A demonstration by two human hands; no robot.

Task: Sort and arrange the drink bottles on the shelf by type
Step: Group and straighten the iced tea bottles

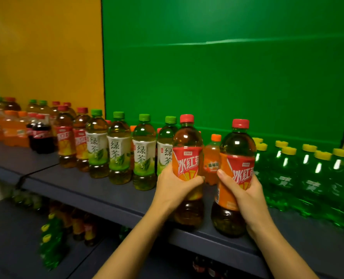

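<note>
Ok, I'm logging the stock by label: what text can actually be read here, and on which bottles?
"冰红" plus a partly turned-away third character: red label of the left red-capped bottle, gripped by the left hand; the same on the right red-capped bottle, in the right hand.
"绿茶": white labels of the green-capped bottles.
Too blurred: labels of the small orange bottle and the yellow-capped green bottles.

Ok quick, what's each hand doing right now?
Left hand: closed, holding the left red-cap tea bottle.
Right hand: closed, holding the right red-cap tea bottle.
</note>
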